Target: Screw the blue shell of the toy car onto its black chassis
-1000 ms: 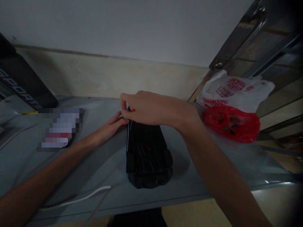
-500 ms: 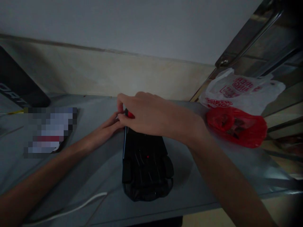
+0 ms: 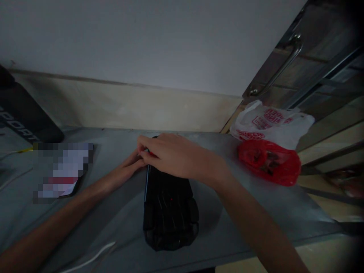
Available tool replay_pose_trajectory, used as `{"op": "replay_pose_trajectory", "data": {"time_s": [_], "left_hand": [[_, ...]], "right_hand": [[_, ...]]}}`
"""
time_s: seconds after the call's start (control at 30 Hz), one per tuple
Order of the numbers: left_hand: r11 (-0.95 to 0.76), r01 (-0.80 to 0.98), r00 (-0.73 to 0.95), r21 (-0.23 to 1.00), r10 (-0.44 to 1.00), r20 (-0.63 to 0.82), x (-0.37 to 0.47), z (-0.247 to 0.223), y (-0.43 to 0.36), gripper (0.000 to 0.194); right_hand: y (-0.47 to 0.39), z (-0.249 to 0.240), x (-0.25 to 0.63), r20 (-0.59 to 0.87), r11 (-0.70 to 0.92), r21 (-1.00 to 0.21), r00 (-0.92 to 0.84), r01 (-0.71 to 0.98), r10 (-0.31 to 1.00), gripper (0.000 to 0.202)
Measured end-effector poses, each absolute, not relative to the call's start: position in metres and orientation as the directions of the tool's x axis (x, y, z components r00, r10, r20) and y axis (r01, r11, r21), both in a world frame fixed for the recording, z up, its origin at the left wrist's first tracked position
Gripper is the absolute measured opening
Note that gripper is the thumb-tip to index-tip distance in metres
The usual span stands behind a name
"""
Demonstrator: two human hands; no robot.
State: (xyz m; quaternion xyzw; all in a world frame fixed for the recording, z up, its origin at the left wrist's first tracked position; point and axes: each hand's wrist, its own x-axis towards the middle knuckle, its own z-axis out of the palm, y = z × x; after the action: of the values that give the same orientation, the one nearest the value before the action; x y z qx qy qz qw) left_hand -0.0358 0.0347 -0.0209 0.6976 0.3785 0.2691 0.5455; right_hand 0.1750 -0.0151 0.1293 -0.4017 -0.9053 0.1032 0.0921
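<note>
A black toy car (image 3: 169,204) lies on the grey-covered table, its wheels showing at the near sides and a small red dot on its middle. My right hand (image 3: 167,153) arches over its far end, thumb and forefinger closed together. A bit of a red and black thing (image 3: 152,154) peeks out under those fingers; most of it is hidden. At the car's far left corner is my left hand (image 3: 136,159), its fingers drawn together against my right fingertips. What they grip is covered by my right hand.
On the left lie a phone (image 3: 65,170) with a blurred screen and a dark box (image 3: 28,113) with white lettering. A white cable (image 3: 93,256) runs along the front. A white plastic bag (image 3: 273,123) and a red bag (image 3: 269,163) sit at right, beside metal bars.
The view has tilted up a little, so everything sits lower in it. Both hands stay at the car's far end, and less of the red and black thing shows.
</note>
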Motion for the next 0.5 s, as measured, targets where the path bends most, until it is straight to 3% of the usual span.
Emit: {"op": "replay_pose_trajectory", "data": {"time_s": [0.3,0.5], "left_hand": [[-0.072,0.182,0.494,0.981,0.869,-0.028,-0.0368,-0.0147,0.0280,0.060],[-0.062,0.189,0.476,0.980,0.879,-0.037,-0.0367,-0.0175,0.0293,0.062]], "right_hand": [[-0.0133,0.1295,0.1746,0.083,0.686,-0.308,-0.700,0.659,0.710,0.026],[-0.0125,0.1262,0.1742,0.089,0.683,-0.254,-0.687,0.684,0.721,0.024]]}}
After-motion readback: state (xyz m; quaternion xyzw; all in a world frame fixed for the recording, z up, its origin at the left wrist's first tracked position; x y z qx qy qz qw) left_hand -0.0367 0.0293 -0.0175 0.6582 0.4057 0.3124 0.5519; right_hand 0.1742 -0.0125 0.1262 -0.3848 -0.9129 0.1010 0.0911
